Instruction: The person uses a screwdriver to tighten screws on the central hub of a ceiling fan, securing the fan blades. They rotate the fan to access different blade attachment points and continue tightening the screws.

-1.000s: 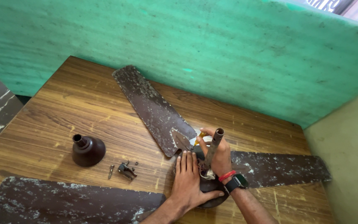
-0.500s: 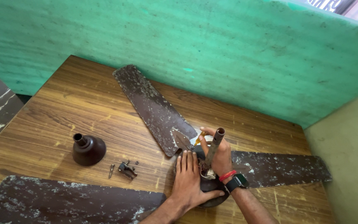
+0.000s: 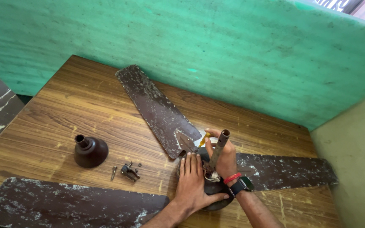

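Left hand (image 3: 193,185) lies flat, fingers together and stretched out, palm pressed down on the dark brown round motor housing of the ceiling fan (image 3: 216,198), which sits on the brown wood-grain table (image 3: 64,114) near its front edge. Right hand (image 3: 222,158), with a red band and a black wristwatch (image 3: 241,185) at the wrist, is curled around the base of the rusty brown metal down-rod (image 3: 217,150) that stands tilted up out of the housing; its fingers pinch a small yellow-handled tool (image 3: 203,139), tip hidden behind the thumb. Three long brown speckled fan blades spread out from the housing: one (image 3: 155,107) runs toward the green painted wall (image 3: 191,46), one (image 3: 288,171) to the right, one (image 3: 64,204) along the near left edge. Over on the left stands a dark brown bell-shaped canopy cover (image 3: 89,152), upright, well apart from the hands. Between it and the left hand lie a small dark metal bracket (image 3: 129,172) and a loose screw (image 3: 113,172), just beside each other.
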